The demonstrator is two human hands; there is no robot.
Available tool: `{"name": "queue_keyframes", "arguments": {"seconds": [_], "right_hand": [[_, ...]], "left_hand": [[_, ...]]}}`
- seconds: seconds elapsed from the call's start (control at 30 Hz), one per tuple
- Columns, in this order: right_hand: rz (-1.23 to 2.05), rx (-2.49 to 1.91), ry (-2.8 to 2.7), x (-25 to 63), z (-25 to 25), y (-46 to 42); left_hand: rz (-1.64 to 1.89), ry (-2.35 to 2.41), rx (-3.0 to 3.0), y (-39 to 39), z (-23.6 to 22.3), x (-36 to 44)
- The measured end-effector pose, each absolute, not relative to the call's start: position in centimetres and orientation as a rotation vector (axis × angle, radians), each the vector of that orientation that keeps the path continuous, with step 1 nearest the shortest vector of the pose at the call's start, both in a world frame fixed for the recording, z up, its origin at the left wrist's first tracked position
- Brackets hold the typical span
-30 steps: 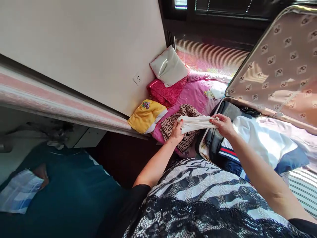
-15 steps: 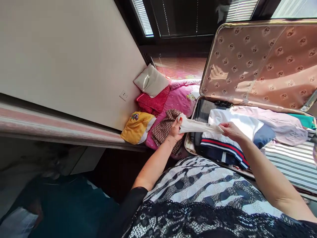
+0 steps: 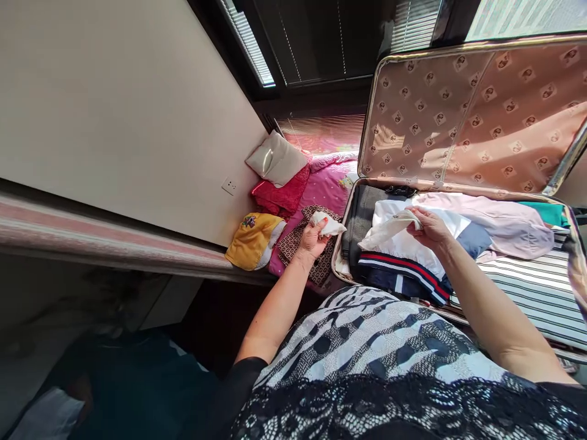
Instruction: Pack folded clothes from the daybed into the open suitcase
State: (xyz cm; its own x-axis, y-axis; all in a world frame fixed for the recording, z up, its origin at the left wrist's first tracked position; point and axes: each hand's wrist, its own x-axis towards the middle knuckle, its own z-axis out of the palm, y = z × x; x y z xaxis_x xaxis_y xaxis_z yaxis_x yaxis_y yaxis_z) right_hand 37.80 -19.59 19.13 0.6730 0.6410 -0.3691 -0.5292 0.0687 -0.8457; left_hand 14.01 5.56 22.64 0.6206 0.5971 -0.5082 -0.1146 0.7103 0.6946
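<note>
My left hand point(image 3: 313, 240) is closed around a bunched white sock point(image 3: 328, 225), held over a brown patterned cloth point(image 3: 293, 244). In my right hand point(image 3: 430, 229) is a second white sock point(image 3: 387, 230), pinched at one end, its loose end pointing left. The two socks are apart. Below the right hand lies the open suitcase point(image 3: 338, 261), packed with folded clothes. Among them are a white garment with a navy and red striped band point(image 3: 403, 266), a pale pink garment point(image 3: 518, 223) and a striped cloth point(image 3: 527, 293).
The suitcase lid point(image 3: 477, 122) stands raised at the back. Left of the suitcase, a yellow cloth point(image 3: 252, 241), a red cloth point(image 3: 284, 192) and a pale cushion point(image 3: 277, 159) lie on pink bedding point(image 3: 328, 183) beside a white wall panel point(image 3: 123, 116). Dark teal fabric point(image 3: 147, 385) shows lower left.
The white fabric stretched between my hands has come apart into two socks, one in each hand. My hands stay at about the same height. The view has shifted slightly right.
</note>
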Motion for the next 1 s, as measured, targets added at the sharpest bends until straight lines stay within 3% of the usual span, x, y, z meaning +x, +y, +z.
{"name": "queue_keyframes", "arguments": {"seconds": [0.3,0.43,0.6,0.8,1.0], "right_hand": [[0.807,-1.606,-0.221,39.7,16.9,-22.6],[0.784,-1.689,-0.234,38.8,16.0,-24.1],[0.802,-1.673,-0.183,37.6,15.1,-26.2],[0.766,-1.732,-0.168,36.9,14.4,-27.4],[0.695,-1.728,-0.179,36.7,15.7,-26.0]], "left_hand": [[0.460,0.521,0.657,0.2,26.4,19.3],[0.260,0.590,0.650,-2.7,23.2,21.4],[-0.048,1.006,0.906,-4.1,17.2,19.8],[0.011,0.986,1.407,-2.4,16.0,18.1],[0.263,0.788,2.138,-2.9,16.8,23.0]]}}
